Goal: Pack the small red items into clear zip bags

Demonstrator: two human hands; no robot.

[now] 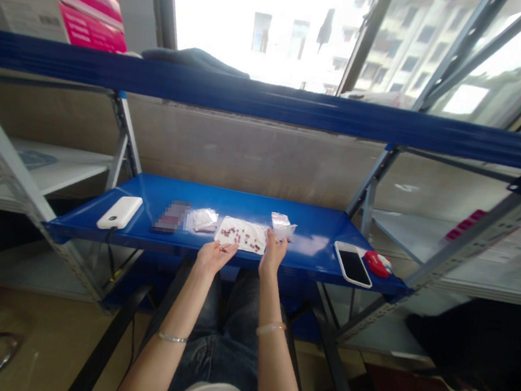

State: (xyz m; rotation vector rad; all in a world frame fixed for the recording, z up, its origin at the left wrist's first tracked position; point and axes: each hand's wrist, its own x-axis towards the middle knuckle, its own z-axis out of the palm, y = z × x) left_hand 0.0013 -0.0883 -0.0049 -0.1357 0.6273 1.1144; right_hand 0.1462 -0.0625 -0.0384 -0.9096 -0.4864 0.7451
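Observation:
A white sheet point(234, 225) lies on the blue shelf in front of me, with several small dark red, bead-like pieces point(238, 236) scattered over it. At the sheet's near left edge is my left hand point(214, 257), palm partly up and fingers stretched towards the right. Whether a small piece rests on those fingers is too fine to make out. My right hand point(273, 252), at the sheet's right edge, pinches a small clear plastic bag point(282, 225) between thumb and fingers. Further left, a little stack of clear plastic bags point(204, 218) sits beside the sheet.
A white power bank point(120, 212) with a black cable stands at the left, near a blurred-out patch point(171, 217). To the right lie a white-edged phone point(353, 264) and a red-and-white object point(377, 263). An upper blue shelf beam point(271, 99) crosses ahead.

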